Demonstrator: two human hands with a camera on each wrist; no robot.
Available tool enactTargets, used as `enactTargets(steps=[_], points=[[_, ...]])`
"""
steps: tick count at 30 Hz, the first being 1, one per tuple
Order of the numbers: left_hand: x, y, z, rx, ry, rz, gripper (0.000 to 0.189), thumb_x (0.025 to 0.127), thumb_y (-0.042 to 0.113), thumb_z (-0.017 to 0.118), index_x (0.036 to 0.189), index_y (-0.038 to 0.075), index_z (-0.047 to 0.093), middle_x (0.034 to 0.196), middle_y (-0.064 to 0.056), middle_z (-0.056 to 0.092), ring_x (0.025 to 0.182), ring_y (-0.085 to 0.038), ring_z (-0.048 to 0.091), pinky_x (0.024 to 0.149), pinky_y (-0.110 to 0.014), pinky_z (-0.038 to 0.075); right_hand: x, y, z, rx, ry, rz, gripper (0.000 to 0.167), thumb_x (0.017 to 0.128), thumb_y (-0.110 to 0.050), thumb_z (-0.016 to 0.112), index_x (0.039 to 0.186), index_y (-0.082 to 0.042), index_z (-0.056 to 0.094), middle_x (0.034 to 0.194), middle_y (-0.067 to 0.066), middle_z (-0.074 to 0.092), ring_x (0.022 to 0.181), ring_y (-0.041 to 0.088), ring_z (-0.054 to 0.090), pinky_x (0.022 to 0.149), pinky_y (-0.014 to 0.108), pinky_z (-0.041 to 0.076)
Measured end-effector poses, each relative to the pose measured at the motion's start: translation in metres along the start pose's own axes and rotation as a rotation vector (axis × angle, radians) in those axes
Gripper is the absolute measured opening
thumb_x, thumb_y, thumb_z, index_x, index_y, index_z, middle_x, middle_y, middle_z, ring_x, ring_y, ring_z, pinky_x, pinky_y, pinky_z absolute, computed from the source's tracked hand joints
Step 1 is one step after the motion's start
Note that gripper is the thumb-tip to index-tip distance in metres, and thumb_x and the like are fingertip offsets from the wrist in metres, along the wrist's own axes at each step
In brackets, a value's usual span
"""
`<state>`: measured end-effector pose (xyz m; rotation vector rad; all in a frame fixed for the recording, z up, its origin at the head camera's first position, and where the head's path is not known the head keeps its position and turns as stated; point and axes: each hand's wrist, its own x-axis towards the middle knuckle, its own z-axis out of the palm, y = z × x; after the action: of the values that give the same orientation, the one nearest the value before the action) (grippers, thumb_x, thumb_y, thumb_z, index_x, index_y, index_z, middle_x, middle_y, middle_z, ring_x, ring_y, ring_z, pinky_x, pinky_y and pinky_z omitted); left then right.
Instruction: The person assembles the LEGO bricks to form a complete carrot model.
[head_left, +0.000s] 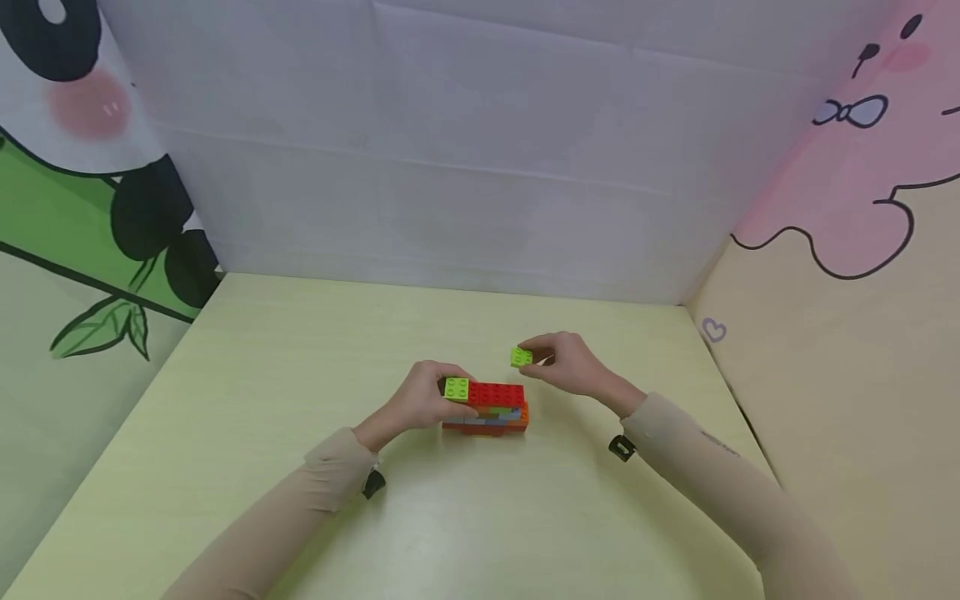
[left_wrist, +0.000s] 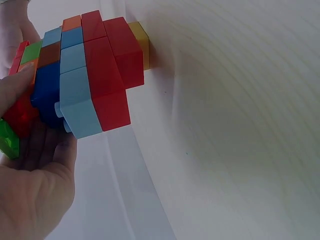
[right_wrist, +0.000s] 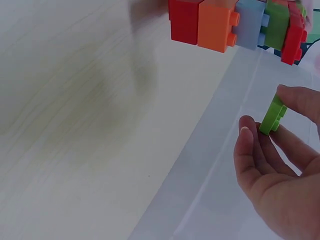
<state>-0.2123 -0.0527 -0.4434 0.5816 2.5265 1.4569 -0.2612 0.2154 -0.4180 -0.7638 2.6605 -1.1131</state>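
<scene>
My left hand (head_left: 416,400) grips the left end of a layered stack of toy building bricks (head_left: 498,395), thumb along the near side. Red bricks form its top layer, and a lime green brick (head_left: 457,389) sits on the left end. Blue, light blue, brown and orange layers (left_wrist: 49,55) show in the left wrist view, with a yellow brick (left_wrist: 144,44) at the bottom by the tabletop. Up and to the right of the stack, my right hand (head_left: 573,367) pinches a small lime green brick (right_wrist: 272,115) between thumb and fingers, apart from the stack.
A pale wooden table (head_left: 360,333) lies under both hands. Behind it rises a white cloth-like backdrop (head_left: 450,192). Side panels with cartoon drawings stand at the left (head_left: 112,267) and right (head_left: 840,350). Small black devices (head_left: 622,447) are worn at both wrists.
</scene>
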Motion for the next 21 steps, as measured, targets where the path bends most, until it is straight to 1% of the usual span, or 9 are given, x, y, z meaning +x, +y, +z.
enactTargets(steps=[7,11,15,21], points=[[0.000,0.000,0.000,0.001,0.003,-0.009,0.035,0.067,0.018,0.088,0.098,0.012,0.072,0.095,0.002,0.066,0.083,-0.017,0.061,0.071,-0.032,0.052,-0.020,-0.010,-0.007,0.043,-0.017,-0.009,0.037,0.083,-0.015,0.075,0.117,-0.005,0.066,0.101,0.003,0.065,0.083,0.015,0.063,0.070,0.027,0.052],[-0.001,0.001,0.000,-0.003,0.003,-0.013,0.035,0.067,0.018,0.088,0.098,0.012,0.072,0.095,0.002,0.067,0.082,-0.017,0.061,0.071,-0.031,0.052,-0.028,-0.015,-0.009,0.024,-0.024,-0.023,0.035,0.081,-0.015,0.076,0.114,-0.007,0.067,0.097,0.000,0.065,0.080,0.013,0.061,0.069,0.028,0.052],[-0.001,0.001,-0.001,0.001,-0.001,-0.016,0.035,0.067,0.019,0.088,0.098,0.013,0.073,0.095,0.002,0.067,0.082,-0.017,0.061,0.071,-0.031,0.052,-0.034,-0.021,-0.010,0.018,-0.035,-0.055,0.035,0.081,-0.016,0.076,0.114,-0.009,0.068,0.098,-0.004,0.066,0.080,0.012,0.060,0.069,0.029,0.052],[-0.001,0.000,-0.001,0.003,-0.003,-0.001,0.035,0.067,0.020,0.089,0.097,0.013,0.073,0.094,0.002,0.067,0.081,-0.016,0.061,0.070,-0.031,0.052,-0.038,-0.026,-0.008,0.029,-0.054,-0.092,0.035,0.081,-0.014,0.076,0.115,-0.009,0.068,0.103,-0.004,0.066,0.080,0.014,0.060,0.069,0.031,0.052]])
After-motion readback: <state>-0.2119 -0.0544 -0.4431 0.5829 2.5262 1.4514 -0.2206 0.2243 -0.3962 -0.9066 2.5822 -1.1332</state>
